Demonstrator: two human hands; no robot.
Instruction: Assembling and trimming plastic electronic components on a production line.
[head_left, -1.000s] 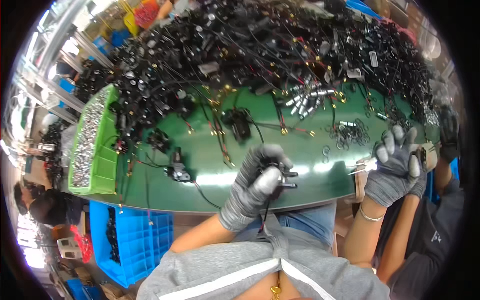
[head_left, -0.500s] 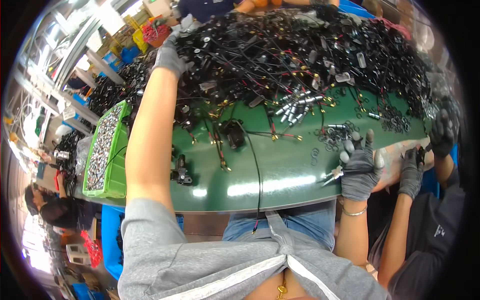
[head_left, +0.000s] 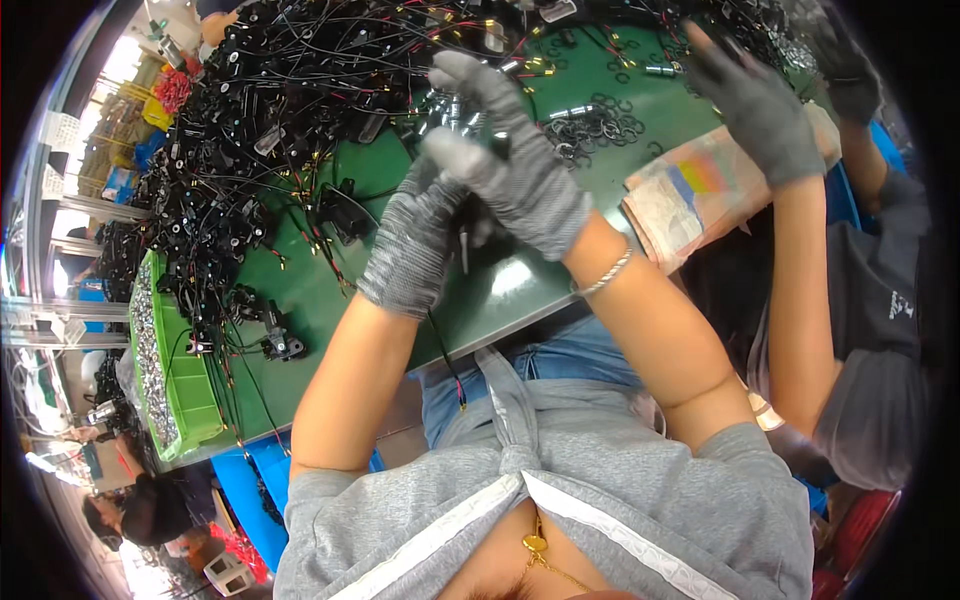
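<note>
Looks like a two-handed handling step, with right hand (head_left: 530, 180) crossed over left hand (head_left: 412, 240); probably calls next for a firm left hold while guiding with the right. Seeing right thumb and forefinger spread, with silver cylinders (head_left: 446, 112) beyond the gap; can't confirm contact. Can't tell left fingers' grip, hidden behind right. Note black cable (head_left: 446, 359) hanging below left wrist past the edge of the table (head_left: 345, 330); can't see upper end.

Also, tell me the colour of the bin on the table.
The bin is bright green, best seen in the head view.
</note>
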